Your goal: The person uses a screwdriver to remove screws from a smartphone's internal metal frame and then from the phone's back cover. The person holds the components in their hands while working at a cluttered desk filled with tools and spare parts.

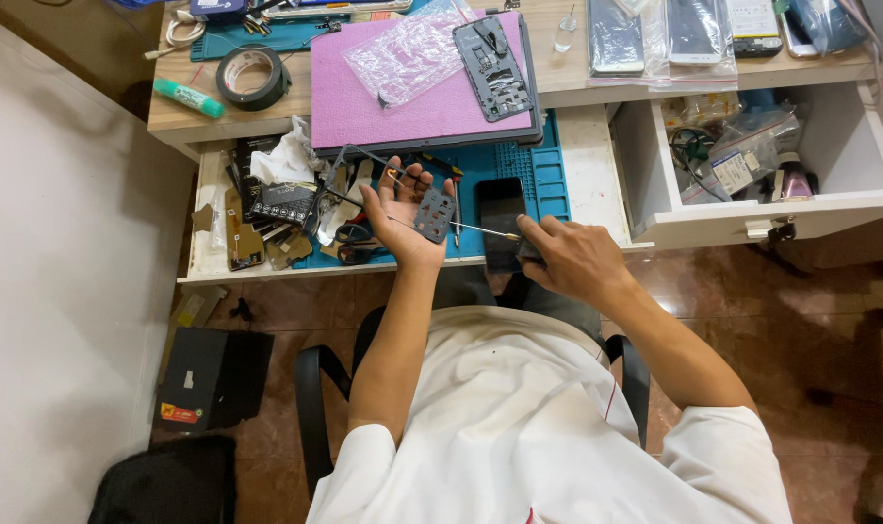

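Seated person, white shirt, at a cluttered worktop [577,73] with a pulled-out tray below its front edge.

Left hand [403,218] is raised palm up over the tray, fingers loosely spread and half curled. A small dark grey plate with holes [435,214] leans against the palm and fingers, held lightly by its edge, just above the blue work mat [548,180].

Right hand [568,257] is closed round the handle of a thin screwdriver [480,230]. The shaft runs left from the fist, and its tip meets the lower part of the grey plate. The handle itself is mostly hidden inside the grip.

A black phone [500,218] lies face up on the blue mat, between the two hands and just behind the screwdriver shaft.

Left end of the tray: loose tools, small parts, crumpled white tissue [286,155].

On the worktop: pink mat [403,107] carrying a clear plastic bag [403,58] and a dark phone frame [495,68]. Roll of black tape [253,78] and a green marker [189,98] to the left. Several bagged phones [655,34] to the right.

Open white drawer [849,184] at right holds bags and cables.
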